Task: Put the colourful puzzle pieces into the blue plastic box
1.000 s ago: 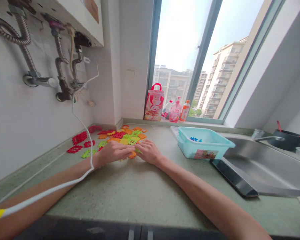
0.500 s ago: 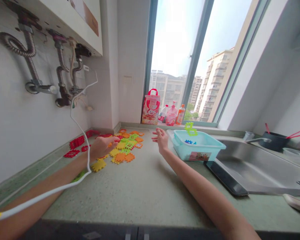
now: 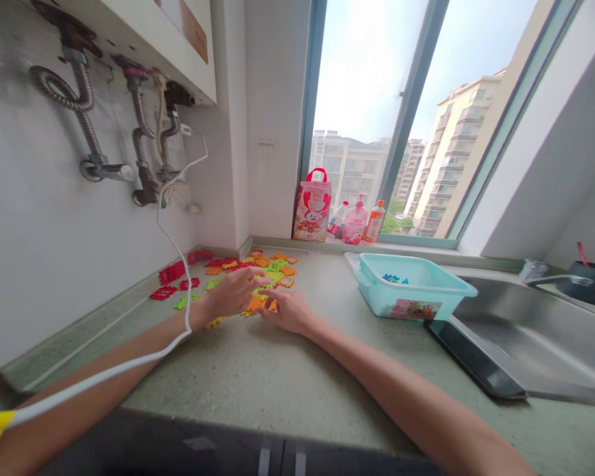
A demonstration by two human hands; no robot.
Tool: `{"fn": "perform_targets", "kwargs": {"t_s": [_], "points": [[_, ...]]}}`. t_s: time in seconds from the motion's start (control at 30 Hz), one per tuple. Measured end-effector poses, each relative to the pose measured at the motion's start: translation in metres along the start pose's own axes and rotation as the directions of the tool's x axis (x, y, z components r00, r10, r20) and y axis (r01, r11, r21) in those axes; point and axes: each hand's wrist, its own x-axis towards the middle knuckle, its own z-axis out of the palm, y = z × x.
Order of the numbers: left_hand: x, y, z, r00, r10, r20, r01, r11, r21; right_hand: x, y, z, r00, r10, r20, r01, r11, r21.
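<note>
A pile of interlocking foam pieces [image 3: 272, 266] in orange, yellow, green and red lies on the green countertop [image 3: 287, 377] near the corner. My left hand [image 3: 231, 295] rests on the near edge of the pile with its fingers stretched over the pieces. My right hand [image 3: 288, 311] is beside it, fingers together and closed on an orange piece [image 3: 254, 304] at the pile's front. A light blue plastic bin [image 3: 411, 287] stands to the right, with a few blue pieces [image 3: 391, 278] inside.
Loose red pieces [image 3: 172, 272] lie along the left wall. A white cable [image 3: 168, 231] hangs from the wall pipes over my left wrist. A red bag [image 3: 313, 213] and bottles [image 3: 359, 221] stand on the sill. A steel sink [image 3: 535, 337] lies right.
My right hand has come back from the blue bin to the pile. The green piece seen over the bin is gone from the air. My left hand has stayed on the pile.
</note>
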Motion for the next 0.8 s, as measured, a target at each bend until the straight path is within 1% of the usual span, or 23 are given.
{"fn": "perform_targets", "kwargs": {"t_s": [0.1, 0.17, 0.23, 0.3, 0.37, 0.4, 0.47, 0.5, 0.53, 0.57, 0.6, 0.63, 0.67, 0.7, 0.73, 0.77, 0.8], "points": [[0.002, 0.02, 0.001, 0.985, 0.162, 0.051, -0.161, 0.987, -0.025, 0.0, -0.003, 0.008, 0.999, -0.022, 0.046, 0.025, 0.998, -0.059], [0.003, 0.031, 0.0, 0.974, 0.22, 0.045, -0.218, 0.975, -0.053, 0.0, 0.001, 0.009, 0.997, -0.032, 0.064, 0.037, 0.996, -0.077], [0.005, 0.04, -0.001, 0.975, 0.22, 0.025, -0.217, 0.973, -0.084, 0.0, 0.005, 0.008, 0.998, -0.02, 0.054, 0.023, 0.998, -0.062], [0.01, 0.045, -0.004, 0.982, 0.188, 0.007, -0.186, 0.976, -0.116, -0.001, 0.007, 0.005, 1.0, 0.0, 0.021, 0.0, 1.0, -0.031], [0.017, 0.042, -0.013, 0.989, 0.145, 0.021, -0.141, 0.981, -0.131, -0.002, 0.009, 0.003, 1.0, -0.001, 0.004, 0.001, 1.0, 0.026], [0.02, 0.037, -0.02, 0.992, 0.122, 0.037, -0.116, 0.984, -0.132, -0.002, 0.01, 0.001, 1.0, -0.003, 0.002, 0.002, 0.997, 0.081], [0.024, 0.022, -0.041, 0.998, 0.026, 0.052, -0.019, 0.992, -0.127, -0.002, 0.013, -0.002, 1.0, 0.029, -0.004, -0.027, 0.966, 0.258], [0.023, 0.013, -0.053, 0.996, -0.074, 0.057, 0.082, 0.987, -0.14, 0.0, 0.016, -0.005, 0.997, 0.077, -0.027, -0.062, 0.93, 0.361], [0.018, 0.003, -0.065, 0.97, -0.243, 0.023, 0.244, 0.958, -0.151, 0.002, 0.02, -0.01, 0.987, 0.144, -0.068, -0.097, 0.883, 0.459], [0.01, -0.006, -0.077, 0.907, -0.421, 0.009, 0.416, 0.892, -0.175, 0.005, 0.027, -0.016, 0.966, 0.225, -0.127, -0.123, 0.832, 0.541], [-0.002, -0.013, -0.086, 0.821, -0.571, 0.013, 0.559, 0.801, -0.215, 0.009, 0.035, -0.025, 0.928, 0.313, -0.203, -0.132, 0.785, 0.606], [-0.017, -0.018, -0.093, 0.758, -0.646, 0.093, 0.647, 0.725, -0.238, 0.013, 0.044, -0.035, 0.867, 0.403, -0.293, -0.126, 0.746, 0.653], [-0.034, -0.021, -0.097, 0.726, -0.667, 0.166, 0.686, 0.688, -0.236, 0.016, 0.054, -0.046, 0.786, 0.484, -0.385, -0.109, 0.721, 0.685], [-0.053, -0.021, -0.099, 0.708, -0.676, 0.206, 0.706, 0.67, -0.23, 0.02, 0.065, -0.058, 0.687, 0.559, -0.465, -0.087, 0.699, 0.71], [-0.072, -0.02, -0.098, 0.699, -0.665, 0.264, 0.715, 0.663, -0.222, 0.022, 0.076, -0.07, 0.577, 0.626, -0.524, -0.067, 0.676, 0.734], [-0.09, -0.018, -0.096, 0.686, -0.657, 0.314, 0.723, 0.663, -0.194, 0.023, 0.085, -0.081, 0.48, 0.68, -0.554, -0.048, 0.652, 0.757], [-0.106, -0.015, -0.093, 0.664, -0.664, 0.344, 0.738, 0.657, -0.156, 0.024, 0.094, -0.09, 0.401, 0.724, -0.561, -0.021, 0.619, 0.785]]}}
